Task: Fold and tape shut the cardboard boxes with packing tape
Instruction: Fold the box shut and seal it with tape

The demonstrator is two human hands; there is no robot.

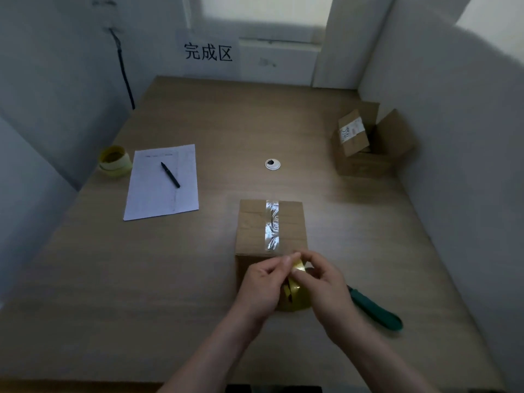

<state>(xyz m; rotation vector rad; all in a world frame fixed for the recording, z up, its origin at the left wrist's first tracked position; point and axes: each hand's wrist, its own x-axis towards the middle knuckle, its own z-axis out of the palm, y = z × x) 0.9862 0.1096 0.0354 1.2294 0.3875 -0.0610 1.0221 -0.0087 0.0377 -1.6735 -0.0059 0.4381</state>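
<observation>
We had one small brown cardboard box (270,228) in front of us on the pale wood-grain table (198,279), its top flaps folded flat and a strip of clear glossy packing tape (272,225) already run along the centre seam from the far edge to the near edge. So that box looked closed on top; whether the tape end had been cut and pressed down over the near face we could not tell, because our hands covered it.

Both hands met just below the box's near edge around a yellowish roll of packing tape (293,300). Our left hand (262,282) had its fingers curled, thumb and forefinger pinching the loose yellow end of tape. Our right hand (320,282) curled round the roll from the other side, fingertips on the same tape end.

A green-handled cutter (377,309) lay on the table just right of our right wrist, untouched.

Left to do, as we judged it: the second brown cardboard box (365,143) at the far right stood with its flaps open and a smaller labelled carton leaning inside it. A spare roll of pale yellow tape (114,161) sat at the far left, beside a white sheet of paper (163,182) with a black pen (170,175) on it.
</observation>
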